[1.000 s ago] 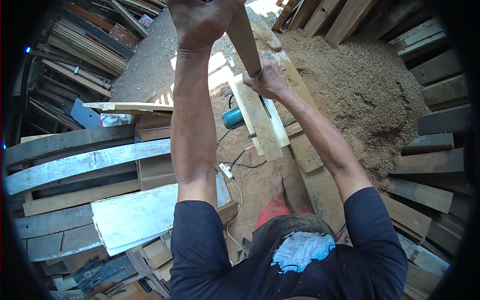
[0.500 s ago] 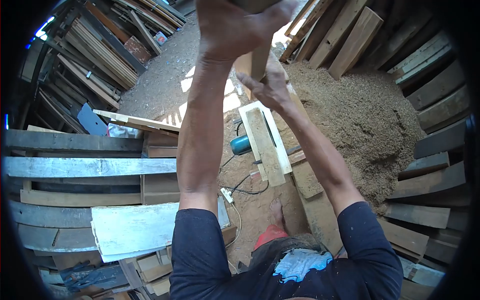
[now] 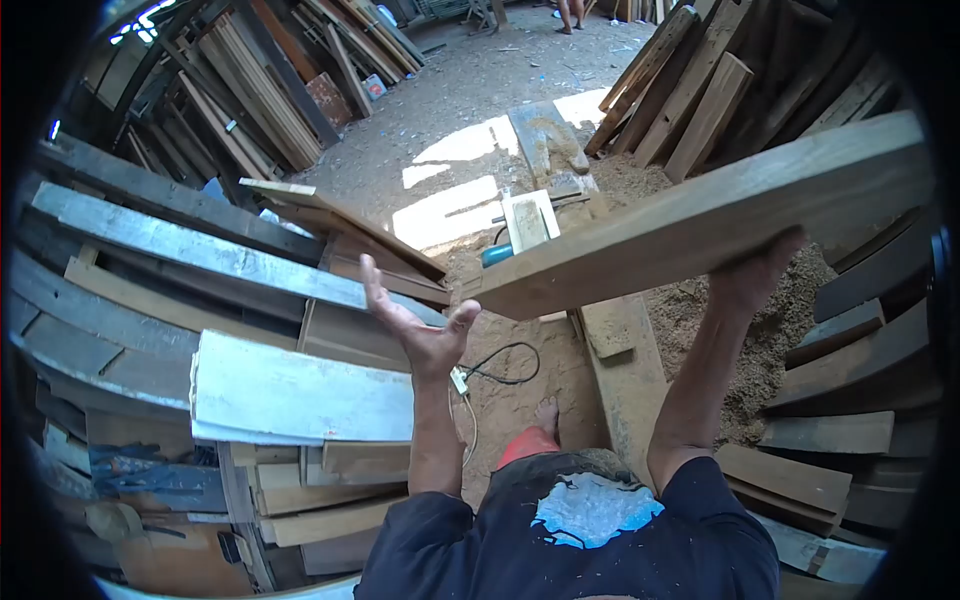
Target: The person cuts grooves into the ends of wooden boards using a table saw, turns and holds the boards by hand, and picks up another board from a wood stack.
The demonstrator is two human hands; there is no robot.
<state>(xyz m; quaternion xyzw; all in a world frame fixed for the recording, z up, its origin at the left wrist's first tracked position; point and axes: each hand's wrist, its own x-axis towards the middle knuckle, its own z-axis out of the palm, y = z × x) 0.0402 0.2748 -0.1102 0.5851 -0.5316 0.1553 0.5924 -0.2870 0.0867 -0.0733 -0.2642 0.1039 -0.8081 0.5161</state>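
Observation:
A long, thick wooden plank (image 3: 700,215) stretches across the front of me, tilted up toward the right. My right hand (image 3: 755,272) supports it from below, with the fingers partly hidden behind the wood. Just off the plank's left end is my left hand (image 3: 435,340), palm raised and fingers spread, holding nothing. Its thumb lies close to the plank's end; whether they touch I cannot tell. Beyond the plank, a machine with a pale top (image 3: 530,220) and a teal motor housing (image 3: 497,255) is partly covered by the wood.
Stacked boards fill the left, with a white panel (image 3: 300,390) on top. Sawdust (image 3: 710,370) is heaped at the right beside more boards. A black cable (image 3: 535,370) and a power strip (image 3: 459,380) lie on the ground. Far off, a person's legs (image 3: 570,15) show.
The plank has swung from pointing away from me to lying crosswise. My left hand has come off it and lowered; my right hand has moved right with it. The view has tilted up.

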